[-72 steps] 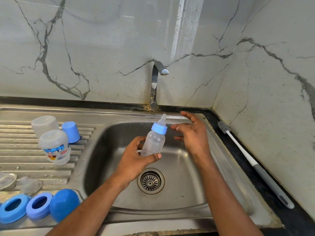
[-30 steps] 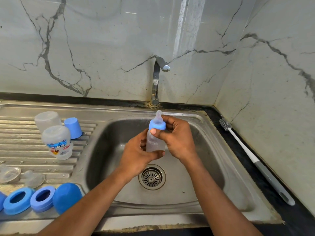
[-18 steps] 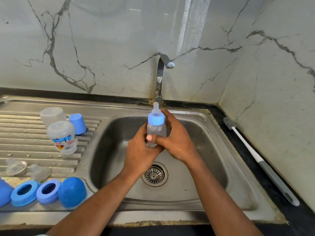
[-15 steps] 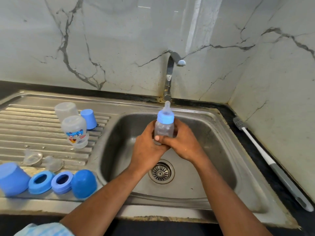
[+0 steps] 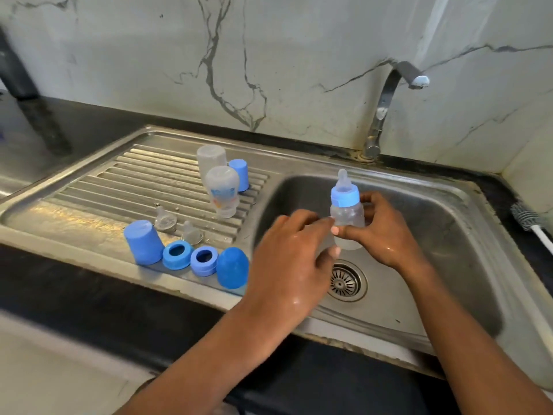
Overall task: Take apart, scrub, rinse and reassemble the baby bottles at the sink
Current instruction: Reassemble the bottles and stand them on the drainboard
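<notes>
1. The baby bottle [image 5: 347, 217] is up in the air over the sink basin [image 5: 449, 235]. It's upright, with its blue collar [image 5: 344, 196] and clear teat [image 5: 343, 178] on top.
2. Your right hand [image 5: 386, 235] has it round the lower body, thumb across the front and fingers curled behind, clamped on the bottle.
3. Your left hand [image 5: 293, 259] is pretty blurry. Its fingers look loosely stretched and apart, with the tips right at the bottle's left side. Can't tell if they actually touch it.
4. The drain strainer [image 5: 344, 283] sits in the basin floor below your hands, and the tap [image 5: 386, 109] stands at the sink's back edge.
5. Over on the drainboard [image 5: 89, 202], two clear bottle bodies [image 5: 223, 193] stand upside down towards the back edge. A small blue cap [image 5: 241, 175] is just beside them.
6. Along the drainboard's front edge there's a row: a big blue cap [image 5: 142, 242], two blue rings [image 5: 178, 254], then a blue dome cap [image 5: 232, 271]. Two loose teats [image 5: 163, 220] sit just behind that row.
7. The bottle brush [image 5: 529, 220] lies on the dark worktop [image 5: 89, 295] by the sink's right edge, handle cut off by the frame.
</notes>
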Tool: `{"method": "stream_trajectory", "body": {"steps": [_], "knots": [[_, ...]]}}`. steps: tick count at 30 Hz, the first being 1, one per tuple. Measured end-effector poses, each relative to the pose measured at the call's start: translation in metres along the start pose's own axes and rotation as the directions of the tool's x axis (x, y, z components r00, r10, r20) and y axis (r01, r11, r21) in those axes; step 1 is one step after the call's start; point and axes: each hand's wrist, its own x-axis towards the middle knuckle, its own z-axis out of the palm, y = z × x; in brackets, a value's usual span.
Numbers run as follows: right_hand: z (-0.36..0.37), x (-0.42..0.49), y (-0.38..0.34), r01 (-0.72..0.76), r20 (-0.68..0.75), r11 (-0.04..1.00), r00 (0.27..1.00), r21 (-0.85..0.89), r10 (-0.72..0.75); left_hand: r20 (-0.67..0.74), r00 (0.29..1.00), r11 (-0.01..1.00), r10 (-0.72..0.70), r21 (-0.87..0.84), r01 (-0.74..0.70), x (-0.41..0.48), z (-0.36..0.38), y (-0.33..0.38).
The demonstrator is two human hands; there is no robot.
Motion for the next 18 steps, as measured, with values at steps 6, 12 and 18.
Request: {"method": "stream_trajectory", "body": {"steps": [6,12,18], "knots": [[0.003,0.001,-0.002,-0.012,0.038,1.0,0.999,-0.024,0.013,-0.552,0.819,0.928,-0.157,0.2,0.313,-0.044,-0.085,-0.082],[0.004,-0.001,-0.004,-0.019,0.064,0.999,0.998,-0.048,0.022,-0.392,0.699,0.677,-0.599,0.22,0.703,-0.055,-0.112,-0.132],[0.005,-0.001,-0.004,-0.026,0.063,0.997,0.998,-0.071,0.031,-0.207,0.671,0.628,-0.712,0.241,0.74,-0.05,-0.113,-0.14]]}}
